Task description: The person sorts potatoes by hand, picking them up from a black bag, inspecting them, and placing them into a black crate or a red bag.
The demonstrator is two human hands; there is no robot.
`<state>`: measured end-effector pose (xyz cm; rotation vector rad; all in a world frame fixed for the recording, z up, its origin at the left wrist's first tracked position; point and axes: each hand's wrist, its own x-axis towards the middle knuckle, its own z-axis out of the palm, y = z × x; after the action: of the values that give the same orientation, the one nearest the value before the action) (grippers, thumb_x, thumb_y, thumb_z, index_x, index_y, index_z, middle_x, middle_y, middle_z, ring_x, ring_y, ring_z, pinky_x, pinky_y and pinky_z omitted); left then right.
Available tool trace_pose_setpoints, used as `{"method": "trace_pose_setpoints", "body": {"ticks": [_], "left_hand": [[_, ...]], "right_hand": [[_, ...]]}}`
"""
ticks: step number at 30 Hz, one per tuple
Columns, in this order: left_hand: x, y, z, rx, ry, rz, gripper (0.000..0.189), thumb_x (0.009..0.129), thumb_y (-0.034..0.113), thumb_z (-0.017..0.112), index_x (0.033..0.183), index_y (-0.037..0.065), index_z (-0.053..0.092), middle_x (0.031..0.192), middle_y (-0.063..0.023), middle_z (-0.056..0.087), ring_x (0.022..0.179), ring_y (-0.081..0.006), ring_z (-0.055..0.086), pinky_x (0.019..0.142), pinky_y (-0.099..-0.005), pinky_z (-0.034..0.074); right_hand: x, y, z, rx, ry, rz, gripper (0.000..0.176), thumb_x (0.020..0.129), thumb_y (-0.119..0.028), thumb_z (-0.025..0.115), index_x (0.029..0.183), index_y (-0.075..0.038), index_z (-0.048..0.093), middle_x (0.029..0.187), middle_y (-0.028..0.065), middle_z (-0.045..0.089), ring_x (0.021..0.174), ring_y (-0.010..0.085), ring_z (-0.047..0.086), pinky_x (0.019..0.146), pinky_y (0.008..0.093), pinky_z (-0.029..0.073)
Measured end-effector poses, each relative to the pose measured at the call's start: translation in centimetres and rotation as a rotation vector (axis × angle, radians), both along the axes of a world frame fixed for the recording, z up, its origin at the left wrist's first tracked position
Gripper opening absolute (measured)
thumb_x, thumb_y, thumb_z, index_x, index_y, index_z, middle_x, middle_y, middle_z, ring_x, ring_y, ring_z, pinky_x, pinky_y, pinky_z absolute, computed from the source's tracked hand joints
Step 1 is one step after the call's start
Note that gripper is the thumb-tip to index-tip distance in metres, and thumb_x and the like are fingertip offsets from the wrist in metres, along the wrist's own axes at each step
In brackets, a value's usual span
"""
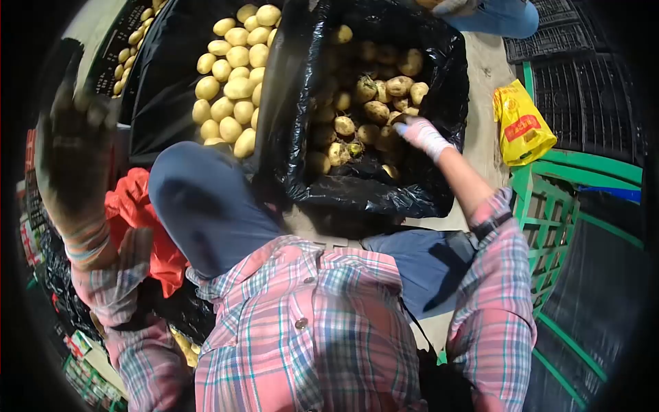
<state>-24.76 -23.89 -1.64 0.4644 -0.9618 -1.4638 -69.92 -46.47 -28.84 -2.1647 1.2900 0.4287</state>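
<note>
My right hand (424, 137), in a pale glove, reaches into a crate lined with black plastic (391, 196); its fingers are at the right side of the loose potatoes (376, 111), some dirty, one with green on it. What the fingertips hold, if anything, is too small to make out. My left hand (77, 158), in a dirty glove, is raised at the far left with its fingers stretched out and nothing in it. Cleaner yellow potatoes (233, 86) lie in rows on black plastic, left of the crate.
A red plastic bag (141, 220) lies by my left knee. To the right are a yellow bag (523, 127), a green crate (549, 226) and stacked black crates (576, 103). Another person's leg (501, 17) shows at the top. More potatoes (130, 55) stand at the upper left.
</note>
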Motion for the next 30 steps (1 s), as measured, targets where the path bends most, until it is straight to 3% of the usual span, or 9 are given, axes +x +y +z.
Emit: {"method": "trace_pose_setpoints", "body": {"ticks": [4, 6, 9, 11, 14, 15, 17, 23, 30], "left_hand": [[-7.0, -9.9, -0.9, -0.090, -0.005, -0.200, 0.040, 0.100, 0.015, 0.029, 0.137, 0.001, 0.032, 0.135, -0.0124, 0.045, 0.127, -0.0202, 0.040, 0.114, -0.0372, 0.025], [-11.8, -13.6, -2.0, -0.175, 0.088, -0.124, 0.043, 0.092, 0.028, 0.050, 0.125, -0.001, 0.048, 0.119, -0.0164, 0.058, 0.107, -0.0260, 0.058, 0.092, -0.0358, 0.046], [-12.8, -14.2, -4.5, 0.081, 0.163, -0.093, 0.040, 0.100, 0.026, 0.035, 0.124, -0.003, 0.050, 0.119, -0.0183, 0.059, 0.103, -0.0281, 0.062, 0.094, -0.0415, 0.049], [-13.6, -14.5, -7.6, 0.257, 0.148, 0.135, 0.038, 0.097, 0.029, 0.044, 0.120, 0.000, 0.054, 0.109, -0.0163, 0.063, 0.096, -0.0251, 0.064, 0.090, -0.0407, 0.051], [-15.3, -14.4, -10.1, 0.539, -0.018, 0.246, 0.037, 0.091, 0.029, 0.056, 0.117, 0.003, 0.057, 0.104, -0.0097, 0.064, 0.085, -0.0187, 0.063, 0.081, -0.0345, 0.051], [-16.1, -13.7, -9.8, 0.569, -0.239, 0.238, 0.037, 0.090, 0.027, 0.056, 0.120, 0.006, 0.054, 0.115, -0.0074, 0.058, 0.096, -0.0168, 0.058, 0.083, -0.0312, 0.047], [-17.1, -13.9, -10.6, 0.649, -0.043, 0.236, 0.038, 0.088, 0.029, 0.060, 0.119, 0.008, 0.055, 0.111, -0.0056, 0.059, 0.097, -0.0164, 0.057, 0.080, -0.0298, 0.046], [-19.5, -11.8, -11.2, 0.902, 0.357, -0.122, 0.041, 0.093, 0.033, 0.056, 0.125, 0.009, 0.051, 0.116, -0.0072, 0.057, 0.095, -0.0205, 0.062, 0.073, -0.0328, 0.057], [-20.3, -11.1, -10.3, 0.720, 0.395, -0.028, 0.051, 0.094, 0.038, 0.053, 0.134, 0.007, 0.044, 0.125, -0.0115, 0.053, 0.108, -0.0237, 0.059, 0.077, -0.0356, 0.058]], "right_hand": [[1.5, 2.2, -4.2, 0.102, 0.330, 0.016, 0.064, 0.076, -0.044, 0.066, 0.125, -0.005, 0.051, 0.128, 0.0236, 0.051, 0.115, 0.0362, 0.054, 0.097, 0.0380, 0.044], [2.7, 3.4, -5.4, 0.145, 0.435, -0.057, 0.068, 0.074, -0.042, 0.068, 0.129, -0.008, 0.048, 0.133, 0.0222, 0.046, 0.116, 0.0347, 0.053, 0.098, 0.0375, 0.044], [2.4, 4.1, -9.6, -0.080, 0.399, -0.027, 0.072, 0.073, -0.040, 0.070, 0.132, -0.010, 0.044, 0.135, 0.0218, 0.045, 0.120, 0.0318, 0.051, 0.097, 0.0383, 0.045], [2.5, 3.6, -10.1, -0.046, 0.357, -0.066, 0.072, 0.072, -0.038, 0.069, 0.132, -0.008, 0.043, 0.136, 0.0209, 0.045, 0.121, 0.0328, 0.050, 0.096, 0.0384, 0.045], [0.4, 0.4, -7.1, 0.578, -0.306, -0.324, 0.081, 0.072, -0.045, 0.071, 0.136, -0.005, 0.041, 0.130, 0.0164, 0.051, 0.114, 0.0262, 0.052, 0.096, 0.0319, 0.042], [-0.2, -0.1, -7.6, 0.340, -0.341, -0.220, 0.081, 0.075, -0.045, 0.070, 0.138, -0.004, 0.038, 0.129, 0.0133, 0.053, 0.116, 0.0240, 0.051, 0.098, 0.0312, 0.040], [3.2, 0.0, 5.9, 0.770, -0.688, -0.293, 0.088, 0.074, -0.047, 0.069, 0.140, 0.000, 0.034, 0.132, 0.0141, 0.049, 0.122, 0.0205, 0.046, 0.105, 0.0323, 0.033], [5.1, 3.4, 16.3, 0.055, -0.909, 0.007, 0.095, 0.064, -0.032, 0.081, 0.141, -0.005, 0.034, 0.135, 0.0163, 0.046, 0.126, 0.0233, 0.043, 0.107, 0.0350, 0.032], [7.0, 5.3, 17.4, 0.107, -1.098, -0.173, 0.077, 0.073, -0.031, 0.075, 0.138, -0.004, 0.041, 0.132, 0.0160, 0.049, 0.125, 0.0269, 0.046, 0.106, 0.0349, 0.033]]}}
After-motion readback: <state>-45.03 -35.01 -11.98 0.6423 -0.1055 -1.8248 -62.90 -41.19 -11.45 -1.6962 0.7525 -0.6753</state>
